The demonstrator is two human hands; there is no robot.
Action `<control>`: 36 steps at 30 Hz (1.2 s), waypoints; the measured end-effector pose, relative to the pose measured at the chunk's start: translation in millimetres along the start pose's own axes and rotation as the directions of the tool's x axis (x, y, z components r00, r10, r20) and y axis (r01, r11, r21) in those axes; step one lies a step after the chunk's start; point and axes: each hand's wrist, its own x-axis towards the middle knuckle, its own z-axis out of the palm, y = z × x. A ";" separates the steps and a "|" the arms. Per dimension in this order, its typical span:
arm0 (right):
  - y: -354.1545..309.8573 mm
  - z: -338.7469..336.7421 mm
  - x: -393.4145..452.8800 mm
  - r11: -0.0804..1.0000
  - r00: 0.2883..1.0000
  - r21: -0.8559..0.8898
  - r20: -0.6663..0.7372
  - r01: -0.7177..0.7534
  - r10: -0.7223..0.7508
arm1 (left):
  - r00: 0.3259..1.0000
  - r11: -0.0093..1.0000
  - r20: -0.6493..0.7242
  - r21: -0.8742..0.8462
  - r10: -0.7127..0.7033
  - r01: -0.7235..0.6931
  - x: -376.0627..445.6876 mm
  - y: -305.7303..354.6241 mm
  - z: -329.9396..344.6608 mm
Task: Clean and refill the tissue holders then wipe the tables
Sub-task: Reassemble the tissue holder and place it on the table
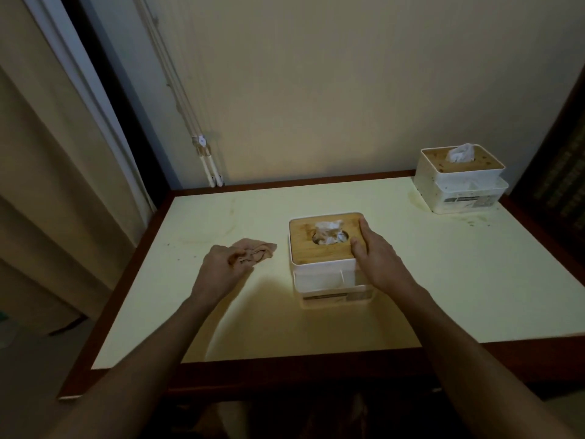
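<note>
While a person looks down from above, two bare arms reach over a pale desk (443, 280) with a dark wooden rim, set against a plain wall. Near the middle of the desk stands a white tissue holder (323, 277) with a wooden lid (304, 245); crumpled white tissue (327, 231) pokes up through the round hole in the lid. The right hand (376, 258) lies on the right side of this holder, fingers spread open across the lid's edge and thumb resting on top, steadying it without lifting it. To the left of the holder, just beside it, the left hand (221, 264) is closed around a bunched, tan cloth (253, 251), part of which sticks out toward the holder. A second holder (459, 182) of the same kind sits well apart in the far right corner, with tissue showing on top and specks and stains on its sides and on the desk around it. Faint ring marks and crumbs show on the desk at the left.

The step in hand seems to be cleaning the near holder. The next move probably calls for bringing the cloth onto the lid and sides while the right hand keeps the holder from sliding. The desk appears not yet wiped.
</note>
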 end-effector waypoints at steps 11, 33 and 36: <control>5.4 -5.8 21.7 0.999 1.000 -0.051 -0.014 -0.019 0.018 | 0.977 0.977 -0.026 -0.038 -0.211 0.210 18.2 27.6 37.3; -157.5 152.4 -19.3 0.878 0.900 -0.232 0.231 0.419 -0.369 | 0.779 0.566 -0.110 -0.750 -0.618 0.343 -20.2 -135.0 -73.7; -157.9 170.6 1.5 0.895 0.919 -0.281 0.295 0.346 -0.262 | 0.826 0.747 -0.188 -0.565 -0.531 0.351 -25.2 -150.7 -75.4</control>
